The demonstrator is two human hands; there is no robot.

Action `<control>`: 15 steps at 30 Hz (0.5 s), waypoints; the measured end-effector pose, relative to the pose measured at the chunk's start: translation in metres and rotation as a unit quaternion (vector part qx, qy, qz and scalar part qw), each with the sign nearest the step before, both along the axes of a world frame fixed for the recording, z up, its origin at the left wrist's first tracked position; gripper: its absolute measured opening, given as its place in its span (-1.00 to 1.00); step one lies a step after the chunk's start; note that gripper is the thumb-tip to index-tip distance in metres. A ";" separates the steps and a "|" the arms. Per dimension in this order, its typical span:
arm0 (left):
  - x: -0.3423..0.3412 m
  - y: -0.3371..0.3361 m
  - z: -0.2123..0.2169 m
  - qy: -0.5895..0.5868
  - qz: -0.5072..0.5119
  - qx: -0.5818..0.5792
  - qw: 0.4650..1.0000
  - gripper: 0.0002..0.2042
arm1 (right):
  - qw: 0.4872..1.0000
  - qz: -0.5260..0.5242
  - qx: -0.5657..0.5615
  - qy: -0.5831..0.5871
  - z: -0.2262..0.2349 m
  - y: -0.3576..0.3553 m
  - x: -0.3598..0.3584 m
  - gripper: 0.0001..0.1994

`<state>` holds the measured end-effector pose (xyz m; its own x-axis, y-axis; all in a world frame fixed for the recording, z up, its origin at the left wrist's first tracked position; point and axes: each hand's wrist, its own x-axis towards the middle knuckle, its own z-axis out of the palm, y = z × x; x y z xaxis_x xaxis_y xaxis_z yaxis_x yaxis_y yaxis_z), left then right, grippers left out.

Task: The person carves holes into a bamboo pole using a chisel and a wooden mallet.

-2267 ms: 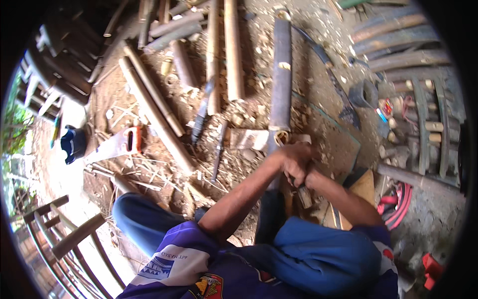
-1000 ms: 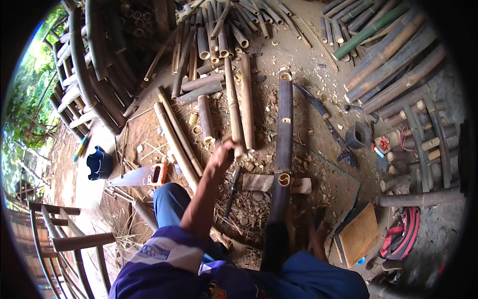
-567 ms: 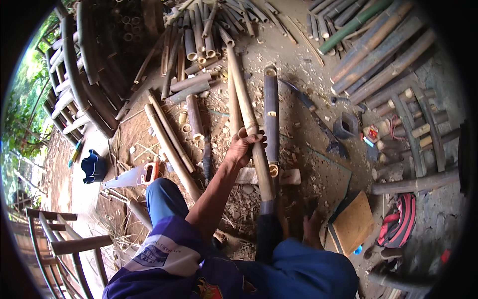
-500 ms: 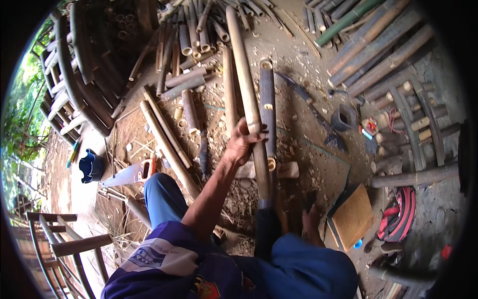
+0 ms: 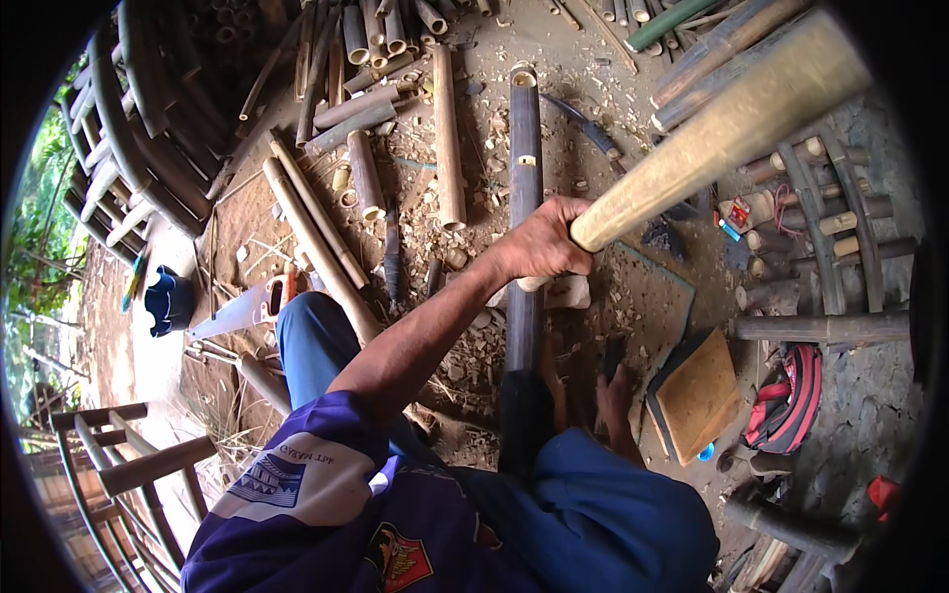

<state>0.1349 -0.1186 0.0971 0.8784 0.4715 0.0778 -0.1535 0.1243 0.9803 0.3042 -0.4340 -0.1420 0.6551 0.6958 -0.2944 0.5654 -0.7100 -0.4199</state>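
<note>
My left hand (image 5: 546, 240) is closed around a pale bamboo pole (image 5: 712, 143), whose upper end rises blurred towards the upper right. Just under the hand, a bit of pale bamboo shows against a dark bamboo piece (image 5: 525, 203); whether the pole sits inside a hole there is hidden. That dark piece has cut openings along its top and runs down between my legs to a black part (image 5: 522, 420). Beyond my right knee, my right hand (image 5: 614, 393) is partly hidden, closed on a dark tool (image 5: 614, 354) low near the ground.
A pale bamboo length (image 5: 448, 148) lies left of the dark piece. A handsaw (image 5: 237, 308) and blue bucket (image 5: 170, 301) are farther left. At right are a brown board (image 5: 697, 395), a red-black bag (image 5: 786, 400) and a bamboo frame (image 5: 830, 232). Wood chips cover the ground.
The pale pole has swung from lying along the dark bamboo to rising towards the upper right. My left hand has turned with it and shifted right. The dark tool is less blurred.
</note>
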 end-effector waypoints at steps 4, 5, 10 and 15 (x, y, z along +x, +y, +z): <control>-0.001 -0.007 0.006 -0.005 -0.030 0.000 1.000 -0.59 | 1.000 -0.010 -0.011 -0.005 -0.001 -0.001 0.000 -0.43; -0.001 -0.008 0.009 -0.005 -0.033 -0.005 0.999 -0.60 | 1.000 -0.005 -0.013 -0.009 -0.001 0.000 0.000 -0.42; -0.008 -0.009 0.008 -0.012 -0.046 0.018 0.999 -0.52 | 1.000 -0.004 -0.016 -0.002 0.005 0.001 -0.001 -0.41; -0.012 -0.001 0.001 -0.060 0.133 0.021 0.989 -0.33 | 1.000 0.014 -0.018 0.004 0.008 -0.003 0.006 -0.45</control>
